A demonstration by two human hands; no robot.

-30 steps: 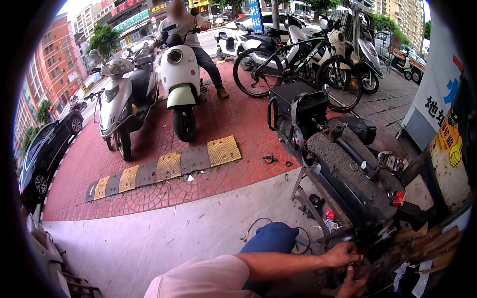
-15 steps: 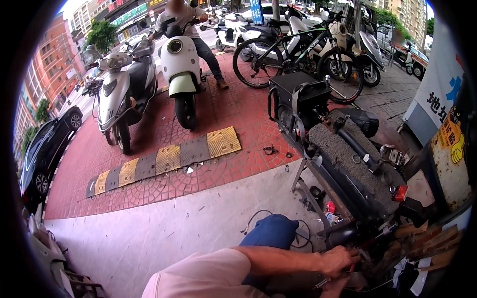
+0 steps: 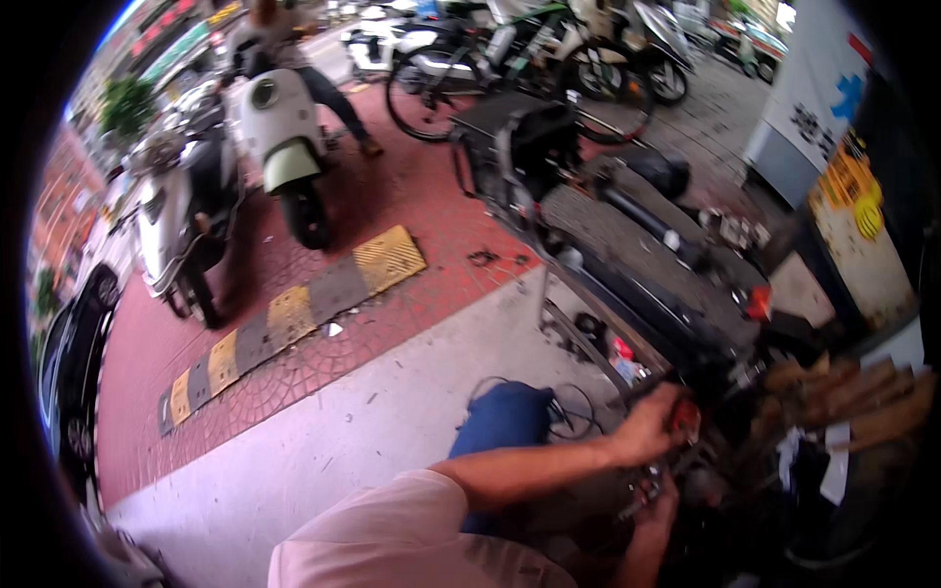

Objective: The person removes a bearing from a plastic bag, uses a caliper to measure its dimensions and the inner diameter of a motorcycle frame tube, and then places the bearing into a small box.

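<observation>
My left hand (image 3: 647, 427) reaches across from a pink sleeve, fingers curled round a red object (image 3: 686, 419) whose kind the blur hides. Just below it, my right hand (image 3: 659, 505) has its fingers closed on a small silver metal piece (image 3: 643, 487), too blurred to name. Both hands are close together at the lower right, beside dark, cluttered parts. Above them stretches a long grey speckled surface (image 3: 598, 218) with a black tube (image 3: 632, 209) lying on it. A metal stand (image 3: 588, 338) is below its near side.
Wooden slats (image 3: 882, 402) and a white strip (image 3: 835, 465) crowd the right. A dark cable (image 3: 588, 412) curves beside my blue-clad knee (image 3: 505, 416). Ahead lie a yellow-and-black ramp (image 3: 294, 312), a white scooter (image 3: 279, 127) with a person (image 3: 279, 39), another scooter (image 3: 172, 220) and a bicycle (image 3: 510, 69).
The view has swung right and tilted, so the surroundings shift left. My hands have come up in the picture; the red object and silver piece now show more.
</observation>
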